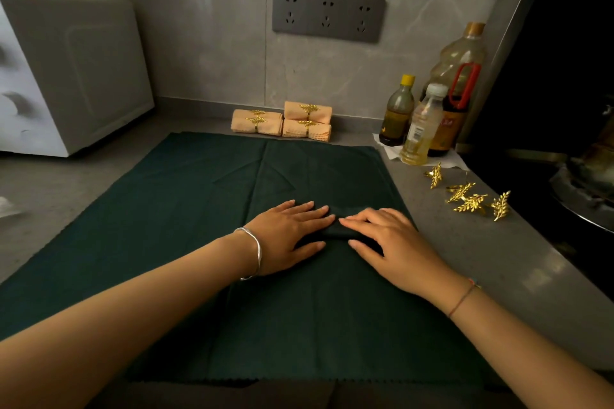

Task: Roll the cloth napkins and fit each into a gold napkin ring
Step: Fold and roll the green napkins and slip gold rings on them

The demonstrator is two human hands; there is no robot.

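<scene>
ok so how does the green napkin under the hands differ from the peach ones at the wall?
Colour: the green napkin is dark, the peach napkins pale.
Rings: the green one has none; each peach one wears a gold leaf ring.
Handling: left hand and right hand press on the green one; the peach ones sit stacked, untouched.
Shared: all are rolled cloth.

Bare forearms, no sleeves. Silver bangle (254, 251) on left wrist; thin reddish cord bracelet (462, 300) on right wrist.
</scene>
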